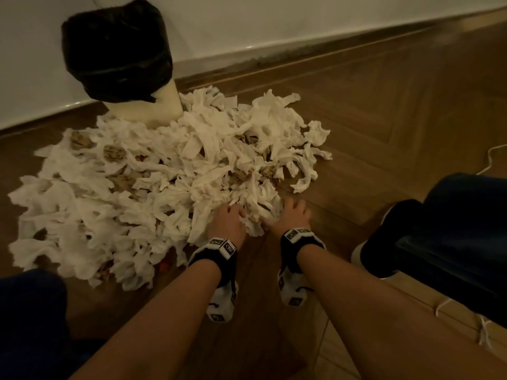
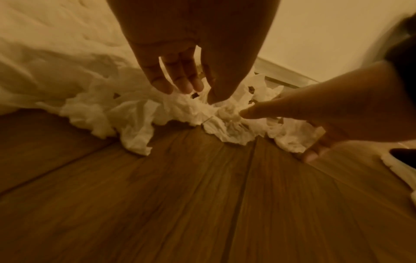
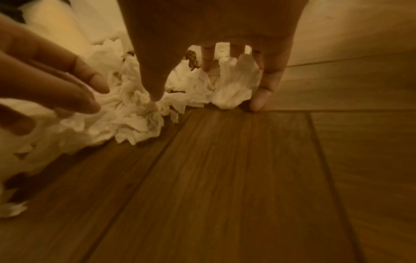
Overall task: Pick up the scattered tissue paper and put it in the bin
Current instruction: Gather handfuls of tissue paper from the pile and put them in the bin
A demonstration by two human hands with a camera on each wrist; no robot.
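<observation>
- Gathering stage, by my read: both hands are down at the near edge of the tissue paper (image 1: 170,171) heap, which sprawls across the middle and left of the head view on the wooden floor (image 1: 384,119).
- The left hand (image 1: 229,219) has its fingers spread and pointing down, tips just meeting the crumpled paper; nothing gripped yet as far as I can see.
- The right hand (image 1: 288,215) is also spread wide, thumb poking into a wad and little finger planted on the bare floor beside the pile. Not closed round anything either.
- Next move probably calls for scooping the two hands toward each other to bunch a clump between them, then lifting it up to the bin (image 1: 123,58) at the upper left of the frame, tight against the wall (image 1: 274,20).
- The bin's black liner (image 1: 115,45) looks bunched over the top, so the opening may be tight.
- Some brownish scraps (image 1: 113,152) are mixed into the heap, can't tell what they are.
- A thin white cord (image 1: 491,157) trails at the right edge, and dark-clothed legs (image 1: 452,229) flank the work area. Loose tissues will likely shed on the way.
</observation>
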